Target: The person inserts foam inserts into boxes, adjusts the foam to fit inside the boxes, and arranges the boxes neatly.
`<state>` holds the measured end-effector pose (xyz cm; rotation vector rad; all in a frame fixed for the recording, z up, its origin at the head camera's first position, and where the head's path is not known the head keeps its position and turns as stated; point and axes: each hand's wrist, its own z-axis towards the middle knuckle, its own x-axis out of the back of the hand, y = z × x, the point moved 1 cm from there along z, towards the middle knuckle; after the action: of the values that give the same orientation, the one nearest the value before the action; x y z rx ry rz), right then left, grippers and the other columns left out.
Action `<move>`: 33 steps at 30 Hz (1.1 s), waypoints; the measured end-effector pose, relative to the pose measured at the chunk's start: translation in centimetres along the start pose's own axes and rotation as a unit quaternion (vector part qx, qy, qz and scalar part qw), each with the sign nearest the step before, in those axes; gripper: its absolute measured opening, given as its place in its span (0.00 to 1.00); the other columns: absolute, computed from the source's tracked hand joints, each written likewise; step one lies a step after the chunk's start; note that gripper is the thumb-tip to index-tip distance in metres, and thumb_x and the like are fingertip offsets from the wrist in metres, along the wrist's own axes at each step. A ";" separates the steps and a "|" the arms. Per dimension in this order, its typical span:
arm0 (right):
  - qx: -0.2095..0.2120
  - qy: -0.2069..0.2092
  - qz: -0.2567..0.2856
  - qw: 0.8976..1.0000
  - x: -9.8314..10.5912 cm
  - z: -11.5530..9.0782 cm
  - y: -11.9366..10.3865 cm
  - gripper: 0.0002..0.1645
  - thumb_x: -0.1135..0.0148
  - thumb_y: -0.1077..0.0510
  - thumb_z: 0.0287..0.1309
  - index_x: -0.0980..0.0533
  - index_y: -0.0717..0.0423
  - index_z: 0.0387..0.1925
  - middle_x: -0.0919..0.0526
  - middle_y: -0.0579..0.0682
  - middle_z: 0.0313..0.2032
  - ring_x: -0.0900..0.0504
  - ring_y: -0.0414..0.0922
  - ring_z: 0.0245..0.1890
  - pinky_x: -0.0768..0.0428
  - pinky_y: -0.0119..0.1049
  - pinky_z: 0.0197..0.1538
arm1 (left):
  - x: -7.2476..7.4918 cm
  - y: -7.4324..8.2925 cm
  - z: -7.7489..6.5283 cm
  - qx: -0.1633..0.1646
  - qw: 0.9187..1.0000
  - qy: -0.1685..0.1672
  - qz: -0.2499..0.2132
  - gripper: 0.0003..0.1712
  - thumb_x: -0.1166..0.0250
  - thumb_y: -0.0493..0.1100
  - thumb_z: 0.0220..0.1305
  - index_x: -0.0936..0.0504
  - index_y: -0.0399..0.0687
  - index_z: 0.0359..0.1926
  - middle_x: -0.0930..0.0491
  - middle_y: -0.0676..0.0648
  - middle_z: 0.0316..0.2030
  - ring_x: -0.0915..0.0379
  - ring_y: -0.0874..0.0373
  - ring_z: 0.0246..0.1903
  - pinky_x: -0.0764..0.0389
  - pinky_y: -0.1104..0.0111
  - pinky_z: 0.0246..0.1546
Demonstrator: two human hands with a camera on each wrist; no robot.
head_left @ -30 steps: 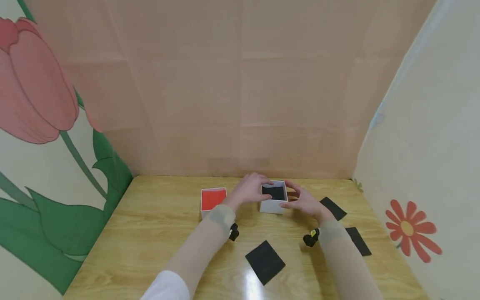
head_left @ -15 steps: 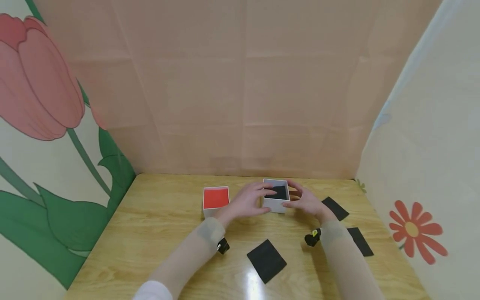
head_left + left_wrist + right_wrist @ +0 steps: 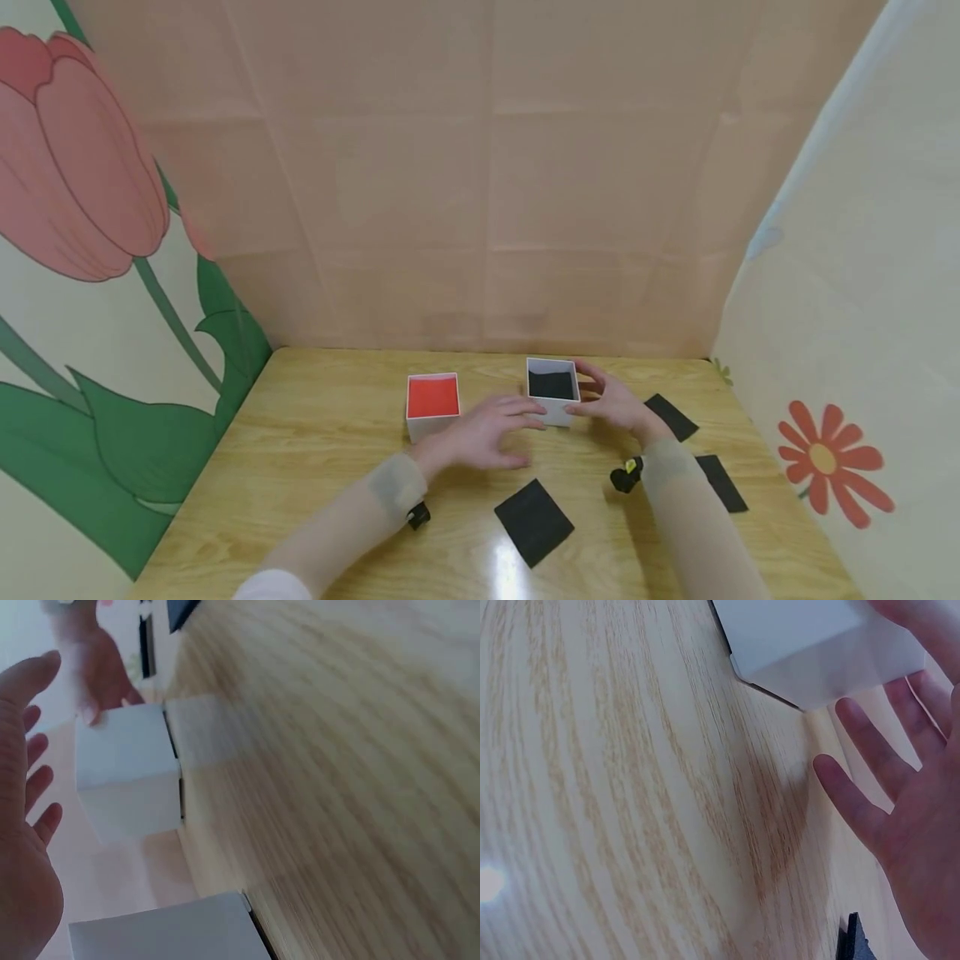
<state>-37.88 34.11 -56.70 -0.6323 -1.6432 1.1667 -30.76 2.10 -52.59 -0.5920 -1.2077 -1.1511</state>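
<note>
My right hand (image 3: 618, 408) holds the right side of a small white open-topped box (image 3: 558, 412), thumb on its front face and fingers along the side and rear corner. Black material (image 3: 551, 386) lies inside that box. In the right wrist view, the thumb and fingers straddle the corner of the white box (image 3: 810, 652). My left hand (image 3: 480, 435) hovers over the table just in front and left of the box, fingers spread and holding nothing. The left wrist view shows the left fingers (image 3: 37, 787) extended, apart from the box (image 3: 127, 765).
A second white box (image 3: 431, 427) with a red inside (image 3: 432, 396) stands to the left. A black square sheet (image 3: 534, 523) lies on the wooden table (image 3: 300, 450) near the front. Two more black pieces, one farther back (image 3: 672, 417) and one nearer (image 3: 722, 483), lie beside the right arm.
My left hand has drawn away from the black-filled box, moving toward me and slightly left, and its fingers have left the box opening. The right hand has stayed at the box.
</note>
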 end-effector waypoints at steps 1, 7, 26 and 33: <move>-0.002 0.001 0.000 1.000 0.0 0.0 -0.1 0.63 0.16 0.45 0.56 0.45 0.41 0.85 0.41 0.56 0.82 0.36 0.68 0.76 0.38 0.73 0.74 | 0.0 0.2 -0.1 -0.009 1.000 -0.010 0.002 0.35 0.24 0.57 0.67 0.20 0.52 0.71 0.27 0.50 0.74 0.38 0.54 0.76 0.42 0.58 0.79; -0.012 0.004 -0.008 1.000 0.1 -0.3 -0.5 0.66 0.17 0.45 0.56 0.48 0.43 0.86 0.43 0.59 0.82 0.37 0.69 0.77 0.40 0.73 0.74 | 0.1 1.6 -0.4 -0.054 0.994 -0.095 -0.004 0.40 0.25 0.63 0.66 0.22 0.51 0.73 0.26 0.53 0.73 0.37 0.59 0.76 0.44 0.65 0.79; -0.019 0.002 -0.015 1.000 -0.1 -0.3 -0.5 0.66 0.17 0.43 0.55 0.47 0.42 0.86 0.44 0.57 0.83 0.36 0.68 0.77 0.37 0.70 0.75 | -2.4 3.4 -0.9 -0.081 0.967 -0.237 -0.032 0.60 0.16 0.66 0.50 0.32 0.52 0.79 0.34 0.54 0.78 0.44 0.62 0.78 0.47 0.69 0.78; -0.022 0.004 -0.013 1.000 0.0 -0.4 -0.6 0.67 0.16 0.43 0.55 0.47 0.41 0.86 0.45 0.56 0.83 0.37 0.68 0.77 0.37 0.71 0.74 | -2.7 3.3 -0.7 -0.075 0.967 -0.242 -0.011 0.59 0.16 0.67 0.49 0.30 0.54 0.78 0.32 0.55 0.76 0.41 0.62 0.75 0.45 0.69 0.77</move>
<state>-37.45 34.03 -56.14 -0.6406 -1.6702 1.1108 -27.28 3.69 -54.68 -1.0192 -1.5483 -1.1590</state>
